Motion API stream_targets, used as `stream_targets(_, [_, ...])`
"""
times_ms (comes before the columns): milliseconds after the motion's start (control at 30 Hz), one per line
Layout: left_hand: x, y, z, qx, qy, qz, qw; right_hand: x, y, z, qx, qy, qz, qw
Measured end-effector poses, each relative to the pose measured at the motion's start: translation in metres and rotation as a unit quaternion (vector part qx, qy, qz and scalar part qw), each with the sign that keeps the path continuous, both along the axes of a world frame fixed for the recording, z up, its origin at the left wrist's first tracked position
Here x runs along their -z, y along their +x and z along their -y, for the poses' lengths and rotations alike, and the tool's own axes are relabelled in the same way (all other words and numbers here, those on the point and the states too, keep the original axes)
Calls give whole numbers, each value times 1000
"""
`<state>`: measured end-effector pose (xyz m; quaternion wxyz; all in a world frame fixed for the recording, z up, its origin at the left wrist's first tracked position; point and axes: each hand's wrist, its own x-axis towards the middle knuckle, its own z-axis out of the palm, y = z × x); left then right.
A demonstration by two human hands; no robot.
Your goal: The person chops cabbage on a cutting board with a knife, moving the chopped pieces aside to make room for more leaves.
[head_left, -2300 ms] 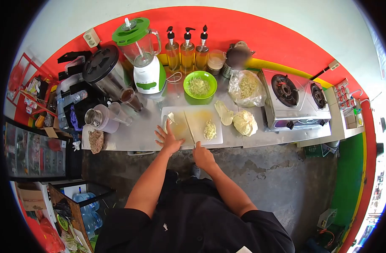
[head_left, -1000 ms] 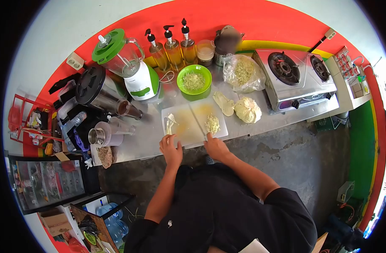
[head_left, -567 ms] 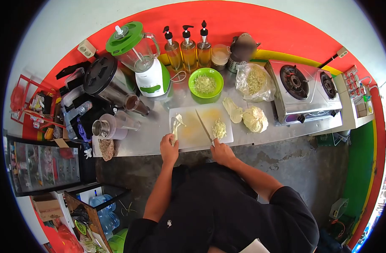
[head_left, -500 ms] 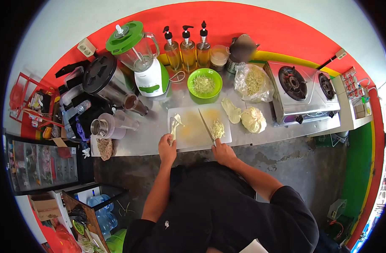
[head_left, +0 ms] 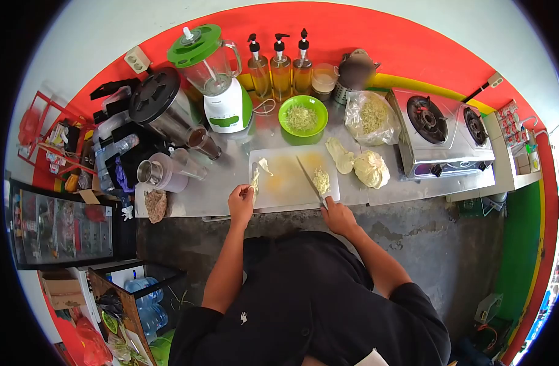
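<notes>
My left hand [head_left: 241, 204] is closed on a pale cabbage strip [head_left: 255, 179] at the left edge of the white cutting board [head_left: 279, 196]. A small cabbage scrap [head_left: 265, 166] lies just beyond it on the board. In my right hand [head_left: 338, 218], at the board's front right corner, is the handle of a knife [head_left: 308, 174]. Its blade slants up and left over the board, beside a heap of shredded cabbage [head_left: 321, 181]. Right of the board are a loose cabbage leaf [head_left: 339, 155] and a cut cabbage head [head_left: 371, 169].
Behind the board stands a green bowl [head_left: 302, 135] of shreds, with a plastic bag [head_left: 372, 119] of more shreds to its right. A blender [head_left: 226, 113], several pump bottles [head_left: 280, 76] and a two-burner gas stove [head_left: 447, 149] line the counter. Cups [head_left: 163, 172] stand left.
The view has shifted slightly. The cabbage scrap now lies apart from the strip in my left hand. My right hand still holds the knife beside the shredded heap.
</notes>
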<state>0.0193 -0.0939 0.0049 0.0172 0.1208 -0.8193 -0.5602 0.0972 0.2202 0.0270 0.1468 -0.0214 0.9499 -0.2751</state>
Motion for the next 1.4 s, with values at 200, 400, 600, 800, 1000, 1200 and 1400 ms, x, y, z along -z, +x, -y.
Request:
stream_targets(200, [-4,-5,-2,-40,122,25,991,-20,0,5,30,-30,-46,998])
stream_targets(400, [-18,-12,-11,-9,109,-8,994,-25,-2,10,25,-43,-42,998])
stream_targets(600, [-33,-17,-25,4,128,-5,992,-19,1,1,54,-85,-55,993])
stream_targets(800, [-52,-13,-72,85,210,54,972,-4,14,7,123,-149,-83,978])
stream_targets(1000, [-15,-10,-96,96,187,113,971,5,27,24,149,-179,-94,968])
stream_targets(1200, [12,-6,-84,33,204,98,973,15,37,36,114,-169,-56,977])
stream_targets(1400, [24,-3,-63,27,115,-9,993,27,38,46,82,-152,-45,984])
